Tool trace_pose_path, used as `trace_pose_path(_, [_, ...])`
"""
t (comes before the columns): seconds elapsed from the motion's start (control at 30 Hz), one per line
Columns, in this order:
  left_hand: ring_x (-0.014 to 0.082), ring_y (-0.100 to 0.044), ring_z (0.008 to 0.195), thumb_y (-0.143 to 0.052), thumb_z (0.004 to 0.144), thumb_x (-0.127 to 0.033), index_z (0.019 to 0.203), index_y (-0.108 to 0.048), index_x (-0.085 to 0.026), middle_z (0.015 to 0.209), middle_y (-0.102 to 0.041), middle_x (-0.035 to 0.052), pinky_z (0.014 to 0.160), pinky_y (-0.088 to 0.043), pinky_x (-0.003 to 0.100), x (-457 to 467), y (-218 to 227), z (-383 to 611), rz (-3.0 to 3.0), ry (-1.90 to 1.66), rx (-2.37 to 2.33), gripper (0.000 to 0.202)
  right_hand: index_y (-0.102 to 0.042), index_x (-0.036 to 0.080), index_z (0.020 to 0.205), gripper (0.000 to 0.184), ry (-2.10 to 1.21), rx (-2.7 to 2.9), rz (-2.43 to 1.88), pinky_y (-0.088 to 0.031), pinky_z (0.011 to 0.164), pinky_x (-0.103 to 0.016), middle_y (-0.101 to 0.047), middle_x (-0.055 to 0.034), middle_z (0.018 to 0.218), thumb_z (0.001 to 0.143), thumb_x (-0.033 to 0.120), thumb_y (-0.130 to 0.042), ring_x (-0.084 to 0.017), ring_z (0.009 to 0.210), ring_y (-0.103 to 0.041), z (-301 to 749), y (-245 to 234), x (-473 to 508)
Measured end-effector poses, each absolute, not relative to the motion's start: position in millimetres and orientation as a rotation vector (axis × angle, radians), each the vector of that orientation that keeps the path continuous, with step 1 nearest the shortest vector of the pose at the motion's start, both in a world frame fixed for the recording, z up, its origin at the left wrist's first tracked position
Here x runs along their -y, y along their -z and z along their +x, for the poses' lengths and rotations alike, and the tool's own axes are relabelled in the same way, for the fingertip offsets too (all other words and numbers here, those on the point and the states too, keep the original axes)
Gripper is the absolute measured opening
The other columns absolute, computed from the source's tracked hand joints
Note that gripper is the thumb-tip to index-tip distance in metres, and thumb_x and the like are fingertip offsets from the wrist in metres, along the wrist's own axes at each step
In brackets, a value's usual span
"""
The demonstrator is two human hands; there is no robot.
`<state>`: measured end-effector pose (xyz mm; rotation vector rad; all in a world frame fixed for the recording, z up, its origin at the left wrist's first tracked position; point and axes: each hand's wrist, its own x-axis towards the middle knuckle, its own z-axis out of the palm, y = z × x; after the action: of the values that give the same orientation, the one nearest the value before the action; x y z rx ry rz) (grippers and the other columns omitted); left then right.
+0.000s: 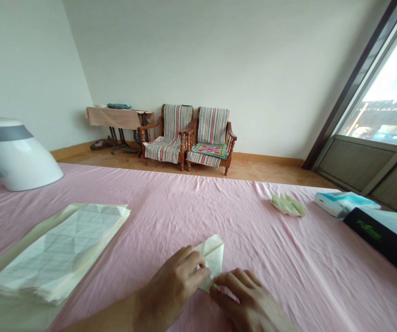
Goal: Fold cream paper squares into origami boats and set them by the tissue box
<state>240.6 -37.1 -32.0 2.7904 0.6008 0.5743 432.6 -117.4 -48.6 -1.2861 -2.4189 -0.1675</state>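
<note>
A small folded piece of pale paper (215,254) lies on the pink cloth in front of me, its pointed end facing away. My left hand (181,279) is closed on its left side, fingers curled over the paper. On the lower right corner, the thumb and fingertips of my right hand (243,295) pinch the edge. The paper's near part is partly hidden by my fingers. Off to the left rests a stack of creased, lined paper sheets (70,244). A folded pale green paper piece (287,204) sits farther off at the right.
A white and grey jug (28,159) stands at the far left of the pink-covered table (171,203). At the right are a blue and white packet (340,203) and a black box (375,240). Two wooden armchairs (208,138) and a cloth-draped sewing table (115,119) stand beyond.
</note>
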Motion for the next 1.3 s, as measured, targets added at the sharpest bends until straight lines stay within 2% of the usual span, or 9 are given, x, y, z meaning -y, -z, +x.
trace_pose_path(0.2, [0.0179, -0.056, 0.090, -0.053, 0.091, -0.004, 0.098, -0.061, -0.015, 0.097, -0.064, 0.0032, 0.085, -0.048, 0.027, 41, 35, 241, 2.959, -0.476, -0.513, 0.015, -0.063, 0.025, 0.104, 0.017, 0.191, 2.358, -1.261, -0.050, 0.071, -0.030, -0.069, -0.0028, 0.091, 0.094, 0.023, -0.050, -0.018, 0.080, -0.063, 431, 58, 116])
trace_pose_path(0.37, [0.0191, -0.056, 0.096, -0.050, 0.091, -0.005, 0.100, -0.060, -0.017, 0.104, -0.063, 0.0037, 0.091, -0.046, 0.030, 44, 36, 239, 2.920, -0.394, -0.562, 0.018, -0.064, 0.026, 0.095, 0.016, 0.206, 2.277, -1.237, -0.042, 0.097, -0.039, -0.070, 0.0015, 0.089, 0.093, 0.017, -0.051, -0.016, 0.085, -0.064, 430, 68, 115])
trace_pose_path(0.43, [0.0184, -0.057, 0.095, -0.049, 0.093, -0.007, 0.101, -0.061, -0.018, 0.101, -0.063, 0.0029, 0.091, -0.046, 0.029, 44, 33, 239, 2.931, -0.419, -0.525, 0.018, -0.065, 0.026, 0.090, 0.018, 0.174, 2.275, -1.214, -0.039, 0.100, -0.040, -0.069, 0.0025, 0.084, 0.093, 0.016, -0.050, -0.015, 0.080, -0.064, 430, 70, 114])
trace_pose_path(0.6, [0.0190, -0.058, 0.086, -0.050, 0.092, -0.007, 0.102, -0.060, -0.015, 0.093, -0.064, 0.0036, 0.080, -0.048, 0.029, 44, 29, 241, 3.110, -0.385, -0.436, 0.016, -0.062, 0.024, 0.078, 0.021, 0.147, 2.241, -1.100, -0.043, 0.092, -0.036, -0.065, 0.0033, 0.072, 0.086, 0.009, -0.049, -0.013, 0.068, -0.061, 432, 70, 111])
trace_pose_path(0.73, [0.0203, -0.058, 0.082, -0.052, 0.092, -0.010, 0.103, -0.061, -0.013, 0.092, -0.065, 0.0058, 0.074, -0.049, 0.032, 46, 32, 241, 3.237, -0.343, -0.378, 0.014, -0.058, 0.022, 0.070, 0.022, 0.032, 2.213, -1.127, -0.046, 0.074, -0.029, -0.062, 0.0012, 0.068, 0.077, 0.006, -0.046, -0.013, 0.065, -0.059, 433, 65, 110])
trace_pose_path(0.93, [0.0197, -0.061, 0.089, -0.048, 0.096, -0.013, 0.105, -0.062, -0.014, 0.096, -0.068, 0.0077, 0.081, -0.049, 0.034, 32, 35, 234, 3.226, -0.542, -0.323, 0.016, -0.063, 0.023, 0.079, 0.023, -0.025, 2.206, -1.212, -0.046, 0.067, -0.026, -0.064, -0.0007, 0.074, 0.073, 0.006, -0.049, -0.015, 0.070, -0.060, 431, 63, 110])
trace_pose_path(1.13, [0.0214, -0.059, 0.098, -0.045, 0.097, -0.012, 0.112, -0.060, -0.013, 0.107, -0.066, 0.0088, 0.089, -0.047, 0.035, 28, 34, 230, 3.147, -0.424, -0.328, 0.020, -0.061, 0.022, 0.076, 0.024, -0.010, 2.038, -1.101, -0.045, 0.061, -0.025, -0.063, -0.0002, 0.071, 0.067, 0.003, -0.048, -0.015, 0.065, -0.058, 425, 71, 107])
trace_pose_path(1.23, [0.0223, -0.057, 0.101, -0.046, 0.098, -0.015, 0.114, -0.058, -0.015, 0.110, -0.064, 0.0075, 0.095, -0.044, 0.038, 37, 31, 230, 3.104, -0.344, -0.424, 0.021, -0.064, 0.021, 0.090, 0.034, -0.010, 2.043, -1.158, -0.048, 0.064, -0.026, -0.066, -0.0033, 0.080, 0.070, 0.001, -0.044, -0.016, 0.072, -0.061, 426, 66, 106])
trace_pose_path(1.3, [0.0226, -0.057, 0.101, -0.049, 0.097, -0.020, 0.110, -0.060, -0.016, 0.107, -0.064, 0.0058, 0.100, -0.040, 0.041, 43, 27, 231, 3.116, -0.309, -0.461, 0.018, -0.062, 0.019, 0.107, 0.042, 0.084, 2.099, -1.157, -0.052, 0.075, -0.031, -0.069, -0.0073, 0.095, 0.074, 0.001, -0.042, -0.019, 0.086, -0.064, 429, 66, 103])
